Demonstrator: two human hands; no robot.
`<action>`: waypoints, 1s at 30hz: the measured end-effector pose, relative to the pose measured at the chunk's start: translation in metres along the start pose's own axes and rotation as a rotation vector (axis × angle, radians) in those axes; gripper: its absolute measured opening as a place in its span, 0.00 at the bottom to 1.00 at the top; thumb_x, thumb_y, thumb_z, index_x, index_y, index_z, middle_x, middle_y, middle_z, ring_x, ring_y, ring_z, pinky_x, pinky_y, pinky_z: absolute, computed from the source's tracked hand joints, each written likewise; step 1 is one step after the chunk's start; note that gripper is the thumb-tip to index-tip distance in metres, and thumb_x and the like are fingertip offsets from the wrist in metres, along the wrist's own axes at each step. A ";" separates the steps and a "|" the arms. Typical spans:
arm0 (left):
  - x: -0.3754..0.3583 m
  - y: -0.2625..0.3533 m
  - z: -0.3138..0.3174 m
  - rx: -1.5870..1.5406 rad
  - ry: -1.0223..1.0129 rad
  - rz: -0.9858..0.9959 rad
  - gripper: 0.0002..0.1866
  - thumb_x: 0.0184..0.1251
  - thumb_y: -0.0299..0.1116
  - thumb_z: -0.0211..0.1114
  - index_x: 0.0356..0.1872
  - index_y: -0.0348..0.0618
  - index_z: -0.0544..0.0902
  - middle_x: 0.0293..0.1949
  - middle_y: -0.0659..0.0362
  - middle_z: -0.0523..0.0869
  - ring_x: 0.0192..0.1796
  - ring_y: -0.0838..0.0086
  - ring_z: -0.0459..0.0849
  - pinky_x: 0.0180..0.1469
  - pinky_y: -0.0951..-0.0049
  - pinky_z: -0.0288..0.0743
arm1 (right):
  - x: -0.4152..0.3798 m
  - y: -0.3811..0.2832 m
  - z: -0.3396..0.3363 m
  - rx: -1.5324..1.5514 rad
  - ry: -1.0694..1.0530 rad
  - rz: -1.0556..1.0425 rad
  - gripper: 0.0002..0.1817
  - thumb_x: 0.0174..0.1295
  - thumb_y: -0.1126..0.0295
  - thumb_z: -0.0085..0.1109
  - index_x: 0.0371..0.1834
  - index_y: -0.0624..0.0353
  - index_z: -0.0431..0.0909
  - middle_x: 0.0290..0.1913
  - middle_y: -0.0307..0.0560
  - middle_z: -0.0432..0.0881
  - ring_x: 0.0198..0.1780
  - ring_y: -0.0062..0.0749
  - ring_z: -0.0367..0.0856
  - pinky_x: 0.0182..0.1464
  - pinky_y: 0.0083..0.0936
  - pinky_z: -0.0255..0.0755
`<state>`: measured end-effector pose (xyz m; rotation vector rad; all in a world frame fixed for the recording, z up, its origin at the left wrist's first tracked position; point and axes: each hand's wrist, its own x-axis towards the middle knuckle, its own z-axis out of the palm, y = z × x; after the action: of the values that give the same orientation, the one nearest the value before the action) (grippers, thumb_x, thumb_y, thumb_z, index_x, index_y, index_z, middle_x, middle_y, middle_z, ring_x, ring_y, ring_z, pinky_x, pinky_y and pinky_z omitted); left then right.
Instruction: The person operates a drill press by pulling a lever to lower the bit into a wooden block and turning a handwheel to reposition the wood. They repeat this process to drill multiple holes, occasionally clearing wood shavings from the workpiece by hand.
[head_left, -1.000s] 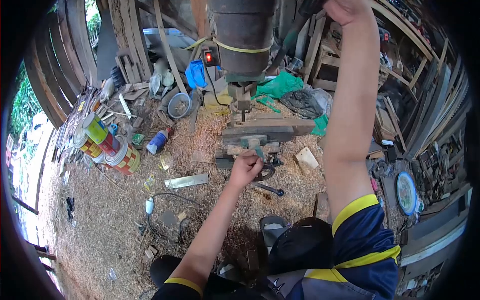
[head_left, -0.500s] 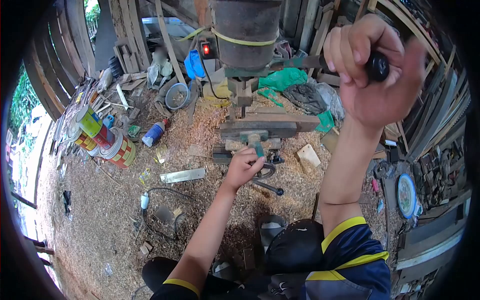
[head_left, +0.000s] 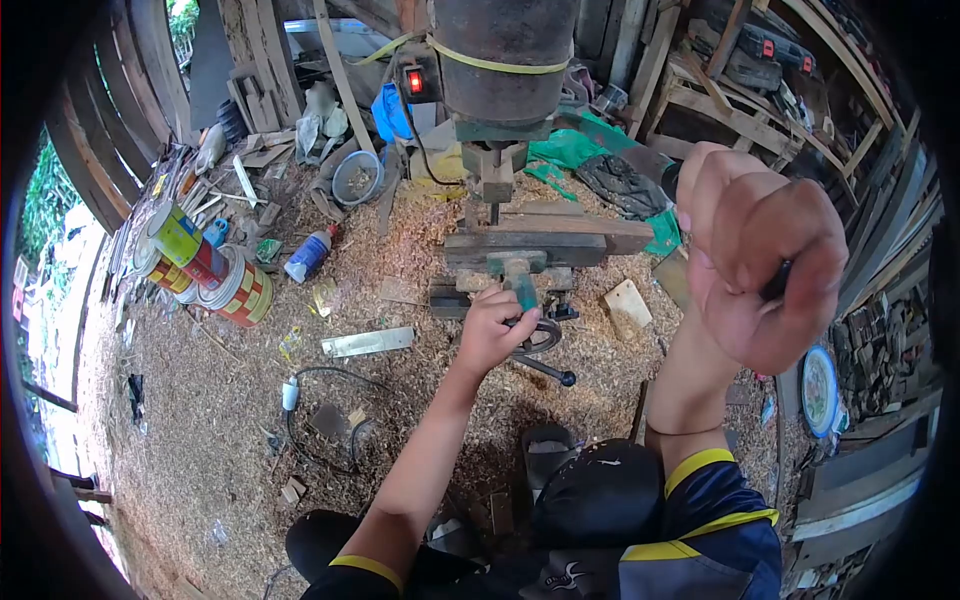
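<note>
My right hand [head_left: 755, 260] is wrapped around the black grip of the machine's feed lever; the grip is mostly hidden in the fist. Ahead stands a dark drilling machine [head_left: 505, 85] with a yellow band, its bit [head_left: 494, 212] pointing down at a long wooden piece [head_left: 570, 232]. That wood is held in the vise [head_left: 525, 250] below the machine's head. Lower down, my left hand [head_left: 488, 330] has its fingers curled over the green vise clamp [head_left: 524, 290], just above a dark handwheel [head_left: 543, 338].
Wood shavings cover the floor. Stacked paint buckets [head_left: 235, 290] and a blue bottle [head_left: 308, 256] stand or lie at left. A lit red switch [head_left: 414, 80] is beside the machine. A cable [head_left: 290, 420] and a metal strip [head_left: 368, 342] lie nearer; scrap wood lines the right.
My right hand has swung the lever downward and toward me. The machine's chuck and bit have dropped to the wood. My left hand has stayed on the vise clamp.
</note>
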<state>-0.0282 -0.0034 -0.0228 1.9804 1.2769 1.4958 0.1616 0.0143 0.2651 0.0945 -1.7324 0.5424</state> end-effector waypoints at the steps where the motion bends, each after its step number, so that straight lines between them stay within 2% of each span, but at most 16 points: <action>1: 0.000 0.001 0.000 -0.008 -0.002 -0.005 0.16 0.64 0.31 0.74 0.20 0.38 0.79 0.23 0.57 0.73 0.31 0.62 0.73 0.41 0.64 0.66 | -0.001 -0.001 0.000 0.008 -0.015 0.006 0.25 0.82 0.53 0.39 0.23 0.52 0.64 0.16 0.34 0.62 0.17 0.25 0.58 0.30 0.32 0.59; 11: -0.011 -0.008 0.000 -0.058 0.035 -0.022 0.13 0.60 0.33 0.76 0.23 0.38 0.82 0.27 0.57 0.77 0.36 0.61 0.73 0.43 0.62 0.68 | -0.009 -0.003 0.006 -0.085 0.061 -0.027 0.24 0.82 0.52 0.39 0.25 0.50 0.65 0.17 0.33 0.64 0.18 0.25 0.60 0.31 0.32 0.59; 13: -0.010 -0.007 0.001 -0.065 0.038 -0.019 0.13 0.60 0.33 0.76 0.23 0.38 0.82 0.27 0.58 0.77 0.36 0.61 0.73 0.43 0.62 0.68 | -0.009 -0.007 0.005 -0.054 -0.062 -0.020 0.25 0.82 0.50 0.41 0.24 0.48 0.65 0.17 0.31 0.66 0.18 0.25 0.61 0.31 0.32 0.59; 18: -0.008 -0.011 0.003 -0.063 0.033 0.014 0.12 0.59 0.32 0.76 0.23 0.39 0.83 0.27 0.58 0.77 0.35 0.61 0.73 0.42 0.62 0.68 | -0.023 -0.007 0.008 -0.109 -0.011 -0.013 0.26 0.81 0.47 0.44 0.22 0.47 0.66 0.18 0.30 0.67 0.19 0.24 0.64 0.32 0.32 0.60; 20: -0.007 -0.009 0.003 -0.059 0.043 -0.016 0.14 0.57 0.32 0.77 0.21 0.39 0.80 0.26 0.58 0.76 0.35 0.61 0.72 0.41 0.62 0.67 | -0.027 -0.004 0.006 -0.072 -0.033 -0.063 0.25 0.80 0.48 0.46 0.23 0.46 0.68 0.18 0.30 0.68 0.20 0.24 0.67 0.33 0.32 0.62; 21: -0.007 -0.009 0.003 -0.058 0.043 -0.022 0.14 0.57 0.32 0.77 0.21 0.39 0.80 0.26 0.58 0.76 0.35 0.61 0.72 0.41 0.62 0.67 | -0.029 -0.002 0.004 -0.060 -0.066 -0.072 0.22 0.77 0.52 0.50 0.22 0.46 0.70 0.18 0.30 0.69 0.21 0.25 0.68 0.32 0.32 0.63; 22: -0.006 -0.011 0.004 -0.063 0.036 -0.026 0.16 0.56 0.32 0.77 0.20 0.39 0.78 0.26 0.59 0.75 0.34 0.61 0.72 0.40 0.62 0.67 | -0.032 -0.003 0.005 -0.055 -0.066 -0.067 0.22 0.77 0.52 0.50 0.22 0.46 0.70 0.18 0.30 0.69 0.21 0.25 0.68 0.32 0.32 0.63; 25: -0.005 -0.010 0.006 -0.078 0.028 -0.059 0.18 0.56 0.31 0.77 0.19 0.40 0.74 0.25 0.59 0.73 0.33 0.62 0.71 0.39 0.63 0.65 | -0.043 -0.008 0.012 -0.136 0.023 -0.016 0.18 0.69 0.55 0.59 0.21 0.44 0.71 0.18 0.29 0.70 0.21 0.25 0.69 0.30 0.32 0.64; 30: 0.000 -0.002 0.005 -0.093 0.036 -0.088 0.18 0.58 0.29 0.75 0.18 0.40 0.72 0.23 0.59 0.72 0.33 0.62 0.70 0.39 0.64 0.64 | -0.054 0.003 0.011 -0.077 0.021 -0.090 0.19 0.69 0.51 0.63 0.20 0.42 0.72 0.18 0.26 0.70 0.22 0.23 0.69 0.31 0.29 0.67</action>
<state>-0.0244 -0.0007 -0.0265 1.8226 1.2683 1.5267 0.1640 -0.0002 0.2115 0.1112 -1.7177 0.4084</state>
